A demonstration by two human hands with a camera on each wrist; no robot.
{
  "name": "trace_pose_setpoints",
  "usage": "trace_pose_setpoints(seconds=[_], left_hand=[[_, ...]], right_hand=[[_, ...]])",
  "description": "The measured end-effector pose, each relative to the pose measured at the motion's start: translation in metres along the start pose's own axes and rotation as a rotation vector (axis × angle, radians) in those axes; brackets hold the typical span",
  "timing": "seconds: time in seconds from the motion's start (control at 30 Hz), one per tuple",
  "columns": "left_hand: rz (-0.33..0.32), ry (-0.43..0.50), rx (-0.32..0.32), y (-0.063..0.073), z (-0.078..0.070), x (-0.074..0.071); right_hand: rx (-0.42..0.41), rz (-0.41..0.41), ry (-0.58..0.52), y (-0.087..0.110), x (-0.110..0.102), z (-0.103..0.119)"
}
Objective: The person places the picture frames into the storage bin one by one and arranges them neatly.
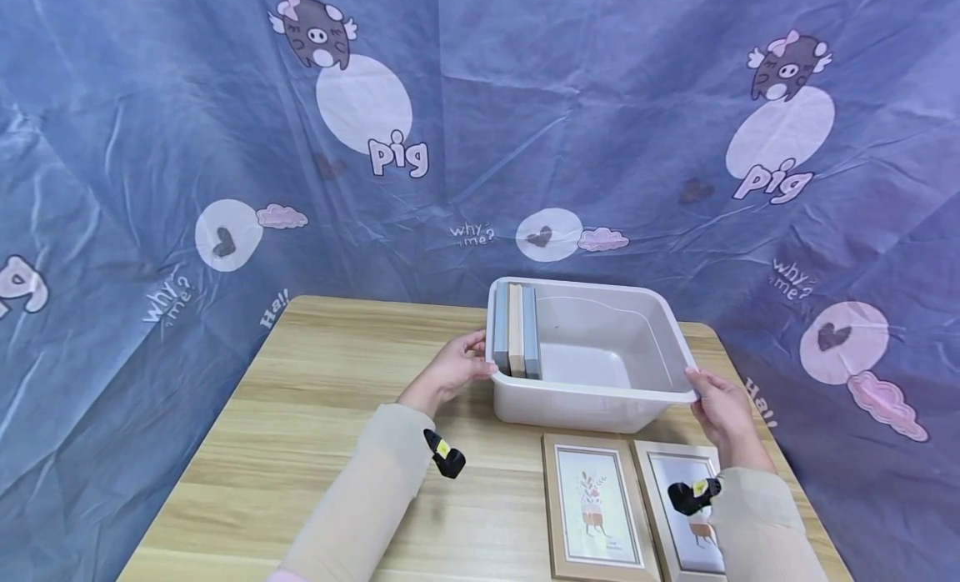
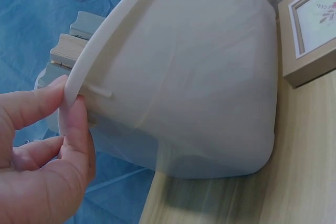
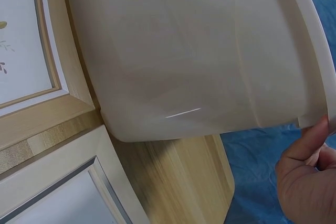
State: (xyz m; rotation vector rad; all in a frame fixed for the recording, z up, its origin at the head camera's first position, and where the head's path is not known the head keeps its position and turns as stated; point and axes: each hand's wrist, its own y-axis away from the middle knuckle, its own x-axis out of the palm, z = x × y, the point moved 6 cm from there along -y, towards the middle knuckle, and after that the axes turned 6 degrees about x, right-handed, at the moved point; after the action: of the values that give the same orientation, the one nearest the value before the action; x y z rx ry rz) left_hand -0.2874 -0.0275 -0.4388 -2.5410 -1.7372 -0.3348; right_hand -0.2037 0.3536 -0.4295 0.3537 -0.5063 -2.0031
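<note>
A white plastic tub point(image 1: 570, 407) stands toward the back right of the wooden table. My left hand point(image 1: 453, 368) pinches its left rim between thumb and fingers, as the left wrist view shows close up. At the front right corner, my right hand point(image 1: 723, 405) grips the rim, thumb on top. Inside the tub, against its left wall, several picture frames stand on edge side by side: blue-grey frames point(image 1: 532, 332) with a light wooden frame point(image 1: 516, 330) between them. Their edges poke above the rim in the left wrist view.
In front of the tub lie a wooden picture frame point(image 1: 557, 515) and a paler picture frame point(image 1: 651, 490), both face up with plant drawings. My right sleeve partly covers the paler one. A blue patterned cloth point(image 1: 480, 107) hangs behind the table point(image 1: 315, 382) and around its sides.
</note>
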Motion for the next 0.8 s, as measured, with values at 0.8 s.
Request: trace_pose_setpoints(seconds=[0.8], left_hand=[[-0.004, -0.023, 0.004, -0.006, 0.001, -0.006]], right_hand=[[-0.341, 0.083, 0.503, 0.014, 0.0, 0.033]])
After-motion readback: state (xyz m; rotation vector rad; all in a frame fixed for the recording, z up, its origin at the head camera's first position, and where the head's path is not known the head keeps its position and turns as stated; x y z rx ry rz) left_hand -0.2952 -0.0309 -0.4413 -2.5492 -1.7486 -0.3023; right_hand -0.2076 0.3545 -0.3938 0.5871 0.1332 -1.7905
